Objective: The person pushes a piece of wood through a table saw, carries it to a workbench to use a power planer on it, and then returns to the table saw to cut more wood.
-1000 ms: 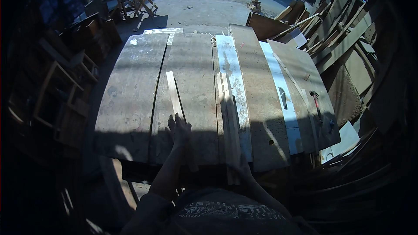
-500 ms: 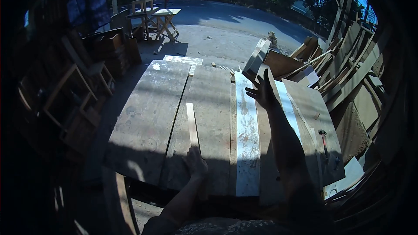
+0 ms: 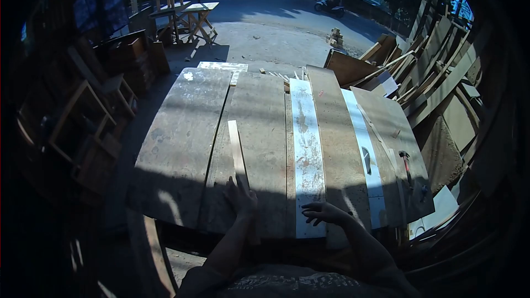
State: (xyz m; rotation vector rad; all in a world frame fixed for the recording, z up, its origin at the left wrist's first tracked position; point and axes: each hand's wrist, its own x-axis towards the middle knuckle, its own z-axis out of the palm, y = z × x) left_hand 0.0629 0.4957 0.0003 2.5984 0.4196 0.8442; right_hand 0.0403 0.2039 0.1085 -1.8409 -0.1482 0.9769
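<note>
Along the left edge, a wooden frame (image 3: 83,110) with open sides stands in deep shade, and close to it are stacked wooden boxes (image 3: 130,60). Farther back, on the sunlit ground, a trestle table (image 3: 201,7) rests on crossed legs.

Nearer, a wide table (image 3: 176,116) made up of long boards spreads before the person, a dark gap running between its two leftmost boards. On the second board lies a pale wooden strip (image 3: 237,146), pointing away from the person; its far end is sunlit and its near part shaded. To its right runs a scuffed white panel (image 3: 307,132), then a brown board (image 3: 338,127) and a narrower white panel (image 3: 359,121) with a dark oval patch. A thin lath (image 3: 372,127) slants along the rightmost board, with a red-handled hammer (image 3: 407,168) beside it. Beyond the table's right side, leaning planks and sheets (image 3: 436,77) crowd the space; a motorbike (image 3: 329,6) is on the road behind.

The left hand (image 3: 241,197) lies over the strip, covering part of it, forearm angled up from below; whether its fingers grip or merely press cannot be told. The right hand (image 3: 323,213) reaches inward above the scuffed white panel, fingers extended and parted, holding nothing.
</note>
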